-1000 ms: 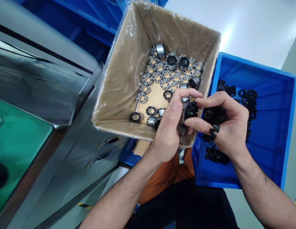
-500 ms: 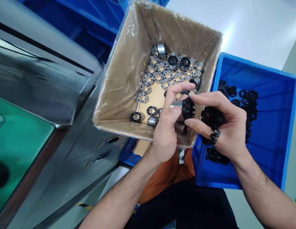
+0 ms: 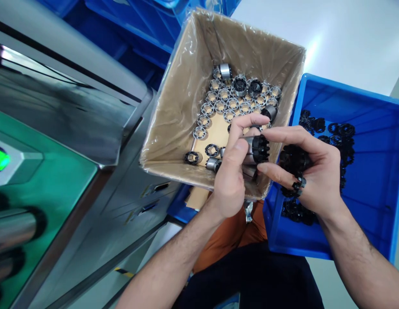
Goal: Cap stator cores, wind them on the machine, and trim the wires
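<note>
My left hand (image 3: 232,174) grips a metal cylinder (image 3: 249,149) over the lined box. A black toothed ring (image 3: 260,149) sits on the cylinder's right end. The thumb and index finger of my right hand (image 3: 318,171) are at that ring's upper and lower edges. More black toothed rings (image 3: 297,185) are held against my right palm by its other fingers, which are partly hidden. Below the hands, several metal cylinders (image 3: 204,121) stand in the box, and others with black rings (image 3: 225,72) lie on or among them.
The cardboard box (image 3: 169,111) has a clear plastic liner. To its right is a blue bin (image 3: 370,189) with several loose black rings. A machine with a green panel (image 3: 67,171) stands on the left. More blue bins (image 3: 144,25) are behind the box.
The whole view has shifted, so the box and bins appear farther right and more of the green panel shows. The ring-topped cylinder stays in my left hand, with my right fingers at the ring.
</note>
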Action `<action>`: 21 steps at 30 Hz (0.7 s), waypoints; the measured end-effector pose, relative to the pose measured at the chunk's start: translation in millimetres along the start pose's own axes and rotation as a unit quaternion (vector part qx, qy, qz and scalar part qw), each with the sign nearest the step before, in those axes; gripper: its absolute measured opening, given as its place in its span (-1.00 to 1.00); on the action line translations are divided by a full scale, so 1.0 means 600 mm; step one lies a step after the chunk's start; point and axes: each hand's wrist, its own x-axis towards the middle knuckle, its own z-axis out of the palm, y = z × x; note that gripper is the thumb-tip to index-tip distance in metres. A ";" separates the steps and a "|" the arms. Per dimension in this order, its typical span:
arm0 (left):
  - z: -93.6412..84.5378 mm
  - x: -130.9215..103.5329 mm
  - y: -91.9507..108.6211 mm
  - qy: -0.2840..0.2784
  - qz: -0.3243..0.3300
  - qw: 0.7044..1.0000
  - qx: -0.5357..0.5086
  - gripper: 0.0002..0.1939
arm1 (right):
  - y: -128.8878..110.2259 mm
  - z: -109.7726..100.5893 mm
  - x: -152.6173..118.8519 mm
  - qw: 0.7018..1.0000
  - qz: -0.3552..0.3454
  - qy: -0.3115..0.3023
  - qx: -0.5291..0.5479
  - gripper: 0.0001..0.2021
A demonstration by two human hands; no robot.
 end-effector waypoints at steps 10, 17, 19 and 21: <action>-0.001 -0.004 0.003 -0.012 -0.047 0.999 -0.014 -0.59 | -0.005 -0.009 0.002 1.000 0.009 -0.014 -0.002 -0.64; -0.007 -0.007 -0.003 -0.029 -0.033 0.999 0.003 -0.57 | -0.005 -0.011 0.002 1.000 0.002 -0.025 0.011 -0.59; -0.008 -0.011 -0.003 -0.038 -0.040 0.998 0.000 -0.59 | -0.002 -0.012 0.001 1.000 -0.003 -0.018 0.010 -0.59; -0.007 -0.016 0.000 -0.043 -0.040 0.998 -0.003 -0.58 | 0.000 -0.014 0.001 1.000 -0.001 -0.012 0.009 -0.60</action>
